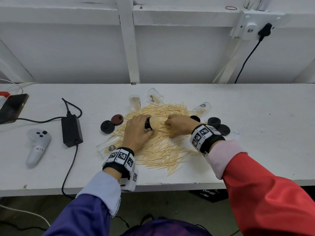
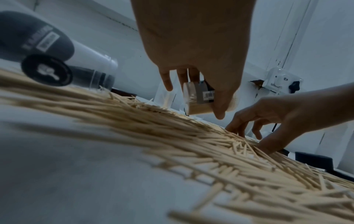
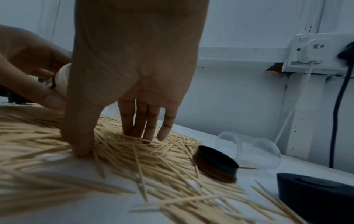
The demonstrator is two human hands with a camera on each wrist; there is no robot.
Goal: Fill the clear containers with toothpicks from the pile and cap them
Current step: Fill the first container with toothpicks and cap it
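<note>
- Gripping a clear container [image 1: 150, 124] packed with toothpicks (tilted, mouth toward the other hand), the left hand [image 1: 137, 132] hovers over the pile [image 1: 160, 147].
- The right hand [image 1: 180, 125], just beside it, presses its spread fingertips [image 3: 145, 136] into the toothpicks.

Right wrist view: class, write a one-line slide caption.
Right hand presses fingertips into the pale wooden toothpick pile, beside a black round cap.
</note>
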